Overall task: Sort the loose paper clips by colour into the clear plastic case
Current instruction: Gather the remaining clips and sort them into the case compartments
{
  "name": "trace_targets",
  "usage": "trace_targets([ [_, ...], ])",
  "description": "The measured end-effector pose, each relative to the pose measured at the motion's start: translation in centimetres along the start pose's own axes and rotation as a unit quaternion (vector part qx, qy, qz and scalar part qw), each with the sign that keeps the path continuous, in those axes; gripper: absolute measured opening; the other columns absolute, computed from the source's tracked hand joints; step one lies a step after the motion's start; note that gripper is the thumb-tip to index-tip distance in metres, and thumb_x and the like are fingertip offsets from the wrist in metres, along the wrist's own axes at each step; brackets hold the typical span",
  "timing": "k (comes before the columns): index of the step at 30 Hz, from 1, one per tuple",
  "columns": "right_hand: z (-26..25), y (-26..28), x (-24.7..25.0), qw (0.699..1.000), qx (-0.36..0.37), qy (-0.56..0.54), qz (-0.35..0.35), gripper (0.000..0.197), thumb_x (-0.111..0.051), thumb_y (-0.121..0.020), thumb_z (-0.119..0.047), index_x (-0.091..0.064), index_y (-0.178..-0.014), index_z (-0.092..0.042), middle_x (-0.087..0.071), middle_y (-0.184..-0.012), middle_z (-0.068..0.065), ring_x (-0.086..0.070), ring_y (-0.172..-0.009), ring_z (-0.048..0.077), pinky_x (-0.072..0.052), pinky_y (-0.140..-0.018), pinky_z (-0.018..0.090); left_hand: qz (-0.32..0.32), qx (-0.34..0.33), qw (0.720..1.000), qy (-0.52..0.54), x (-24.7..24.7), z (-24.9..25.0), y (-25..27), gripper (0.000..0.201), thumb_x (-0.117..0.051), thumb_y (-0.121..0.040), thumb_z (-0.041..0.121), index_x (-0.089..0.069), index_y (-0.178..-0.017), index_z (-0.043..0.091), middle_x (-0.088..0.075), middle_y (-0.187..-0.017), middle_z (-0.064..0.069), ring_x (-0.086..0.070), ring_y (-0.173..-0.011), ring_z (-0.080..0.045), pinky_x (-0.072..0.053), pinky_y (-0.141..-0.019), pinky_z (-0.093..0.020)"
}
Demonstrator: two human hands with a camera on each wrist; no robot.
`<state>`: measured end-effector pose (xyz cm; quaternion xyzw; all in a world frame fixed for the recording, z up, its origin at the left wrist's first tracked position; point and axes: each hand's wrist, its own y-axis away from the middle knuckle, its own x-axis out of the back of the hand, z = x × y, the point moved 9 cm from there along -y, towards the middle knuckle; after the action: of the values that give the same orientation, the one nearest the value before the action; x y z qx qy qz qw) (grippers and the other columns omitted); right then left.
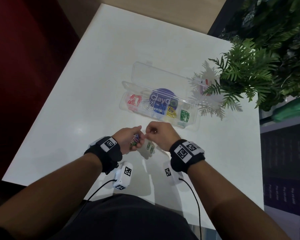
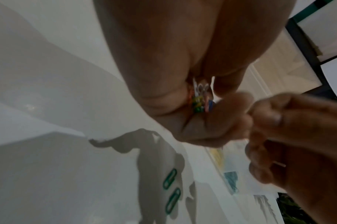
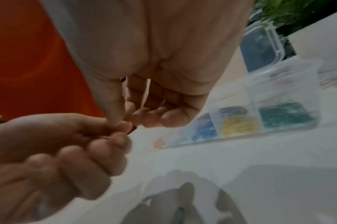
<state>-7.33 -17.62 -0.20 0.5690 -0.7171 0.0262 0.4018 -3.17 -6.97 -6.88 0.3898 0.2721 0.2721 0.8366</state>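
Left hand [image 1: 128, 138] clutches mixed-colour paper clips [image 1: 135, 139].

White table [image 1: 97, 80]: open clear case [image 1: 160, 103], 2 green clips [image 1: 150, 147], potted fern [image 1: 246, 73]

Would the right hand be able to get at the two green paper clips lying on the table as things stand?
Probably yes. The two green paper clips lie bare on the table just below the right hand, with nothing over them. But its fingertips look pinched at the bunch of clips in the left hand.
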Motion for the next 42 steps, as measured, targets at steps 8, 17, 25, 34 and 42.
trace_targets([
  [8,4.2,-0.9,-6.1,0.950,0.039,0.269,-0.156,0.037,-0.058,-0.085,-0.010,-0.057,-0.111,-0.036,-0.046,-0.101,-0.001,-0.054,-0.095,0.023,-0.046,-0.073,0.034,0.047,-0.009,0.999,0.016,3.1,-0.1,0.0,0.039,-0.043,-0.100,0.032,-0.045,-0.066,0.012,-0.045,-0.055,-0.003,-0.031,-0.039,-0.009,-0.015,-0.032,-0.015],
  [17,5.0,-2.2,-6.7,0.952,0.021,0.270,-0.142,0.021,-0.055,-0.082,-0.003,-0.045,-0.076,-0.020,-0.041,-0.093,0.001,-0.054,-0.087,0.027,-0.044,-0.072,0.033,0.059,-0.007,0.998,0.013,3.8,-0.4,-0.1,0.038,-0.044,-0.100,0.032,-0.046,-0.067,0.013,-0.044,-0.060,-0.004,-0.032,-0.040,-0.009,-0.016,-0.033,-0.015],
  [25,5.5,-1.0,-7.2,0.933,-0.006,0.333,-0.139,0.030,-0.044,-0.092,-0.014,-0.052,-0.120,-0.006,-0.048,-0.120,0.013,-0.052,-0.110,0.032,-0.045,-0.084,0.036,0.064,-0.006,0.998,0.004,3.5,-0.2,0.0,0.037,-0.044,-0.099,0.031,-0.047,-0.068,0.012,-0.045,-0.061,-0.004,-0.032,-0.041,-0.010,-0.016,-0.033,-0.016],
  [34,4.4,-0.2,-0.8,0.980,-0.078,0.182,0.009,0.010,-0.047,-0.088,-0.015,-0.053,-0.093,-0.009,-0.062,-0.089,0.014,-0.058,-0.076,0.029,-0.045,-0.063,0.032,0.036,-0.012,0.998,0.041,2.3,0.9,0.3,0.038,-0.043,-0.099,0.033,-0.053,-0.071,0.009,-0.053,-0.063,-0.006,-0.046,-0.045,-0.013,-0.028,-0.036,-0.017],
  [42,6.0,0.7,11.1,0.967,-0.130,0.055,0.213,0.006,-0.057,-0.083,-0.014,-0.062,-0.080,-0.016,-0.064,-0.079,0.005,-0.056,-0.071,0.022,-0.042,-0.058,0.024,-0.013,-0.032,0.993,0.114,-0.5,3.0,0.9,0.038,-0.039,-0.100,0.031,-0.057,-0.079,0.006,-0.059,-0.068,-0.009,-0.055,-0.051,-0.016,-0.044,-0.044,-0.020],
])
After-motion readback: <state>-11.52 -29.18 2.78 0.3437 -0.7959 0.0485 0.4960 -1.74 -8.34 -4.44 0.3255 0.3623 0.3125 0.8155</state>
